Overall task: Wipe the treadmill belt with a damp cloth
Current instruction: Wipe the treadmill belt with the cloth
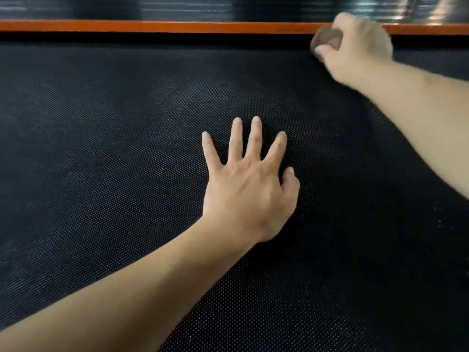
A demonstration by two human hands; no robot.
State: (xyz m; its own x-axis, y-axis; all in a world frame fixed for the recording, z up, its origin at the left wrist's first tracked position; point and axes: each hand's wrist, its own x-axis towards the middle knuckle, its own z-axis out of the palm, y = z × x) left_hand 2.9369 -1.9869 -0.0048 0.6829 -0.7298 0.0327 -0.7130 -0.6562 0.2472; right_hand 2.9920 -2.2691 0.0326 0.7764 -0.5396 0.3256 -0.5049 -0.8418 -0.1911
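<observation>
The black dotted treadmill belt [114,161] fills nearly the whole view. My left hand [248,184] lies flat on it near the middle, fingers spread and straight, palm pressing down. My right hand [355,47] is at the belt's far edge on the right, blurred, its fingers curled round a bunched brown cloth [327,41] that touches the belt just below the orange strip. Most of the cloth is hidden inside the hand.
An orange strip [165,27] runs along the far edge of the belt. Behind it lies a glossy black ribbed side rail [177,8] with bright reflections at the right.
</observation>
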